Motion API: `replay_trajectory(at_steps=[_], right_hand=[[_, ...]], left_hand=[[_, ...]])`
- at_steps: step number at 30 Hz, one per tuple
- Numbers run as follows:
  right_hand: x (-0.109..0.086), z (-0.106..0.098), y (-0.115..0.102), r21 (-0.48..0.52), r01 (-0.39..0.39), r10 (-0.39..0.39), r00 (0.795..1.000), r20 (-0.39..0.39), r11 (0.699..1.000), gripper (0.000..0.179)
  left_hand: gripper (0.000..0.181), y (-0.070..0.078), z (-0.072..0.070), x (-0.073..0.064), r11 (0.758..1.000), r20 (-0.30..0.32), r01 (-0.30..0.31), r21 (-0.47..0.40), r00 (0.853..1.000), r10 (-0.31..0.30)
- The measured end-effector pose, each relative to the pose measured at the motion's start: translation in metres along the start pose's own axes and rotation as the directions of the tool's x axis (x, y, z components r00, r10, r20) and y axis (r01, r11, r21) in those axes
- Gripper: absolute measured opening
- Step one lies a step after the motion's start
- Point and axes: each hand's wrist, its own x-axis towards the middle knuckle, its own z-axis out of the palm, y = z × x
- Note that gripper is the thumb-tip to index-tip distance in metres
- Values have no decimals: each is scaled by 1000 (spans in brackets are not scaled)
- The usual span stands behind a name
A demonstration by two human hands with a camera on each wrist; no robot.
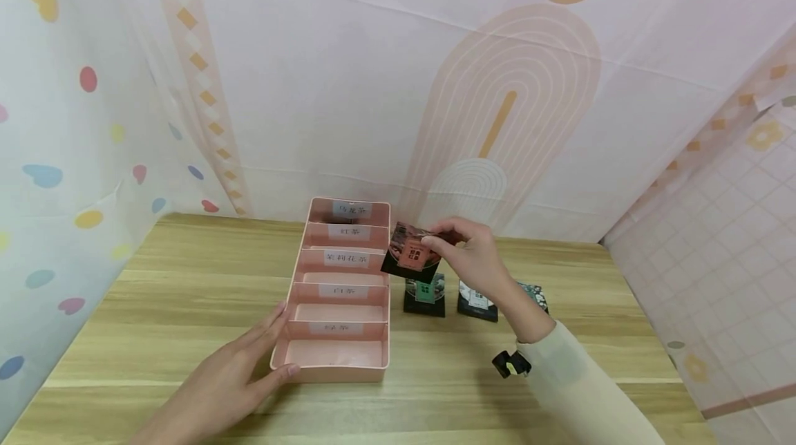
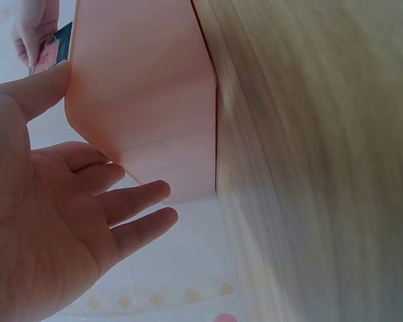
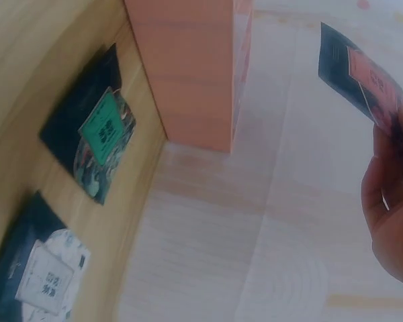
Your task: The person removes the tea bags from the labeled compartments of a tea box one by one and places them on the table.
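A tea packet (image 1: 405, 267) with a red label is pinched between the thumb and fingers of my right hand (image 1: 474, 258). It hangs in the air just beside the pink divided box (image 1: 338, 375), near its upper right side. My left hand (image 1: 226, 376) touches the box's near left corner. Its thumb lies at the front rim, and the fingers reach along the left side, fairly straight in the left wrist view. Paper labels with handwriting mark the box's compartments. Below the held packet, a green-labelled packet (image 1: 425, 298) lies on the table.
Right of the green-labelled packet lies a white-labelled packet (image 1: 477, 303). Another packet (image 1: 533, 294) is partly hidden by my right forearm. A black object (image 1: 512, 364) hangs by the right sleeve cuff. Patterned cloth (image 1: 323, 86) stands behind the wooden table (image 1: 155, 293).
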Motion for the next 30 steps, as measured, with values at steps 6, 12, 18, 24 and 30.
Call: replay_trajectory(at_steps=[6,12,18,24,30], right_hand=[[-12,-7,9,9,-38,38,999,-4,999,5],[-24,-12,17,7,-81,81,997,9,997,6],[-36,-15,25,-9,-131,131,991,12,991,9],[-46,-14,30,-6,-145,145,989,23,989,8],[-55,-12,34,-12,-170,170,985,29,985,5]], left_hand=[[78,0,0,0,1000,-16,-8,9,1000,8],[78,0,0,0,1000,-4,-1,-2,1000,1],[79,0,0,0,1000,-12,-5,3,1000,5],[81,0,0,0,1000,-30,-16,6,999,16],[81,2,-1,0,1000,-40,-27,4,999,27]])
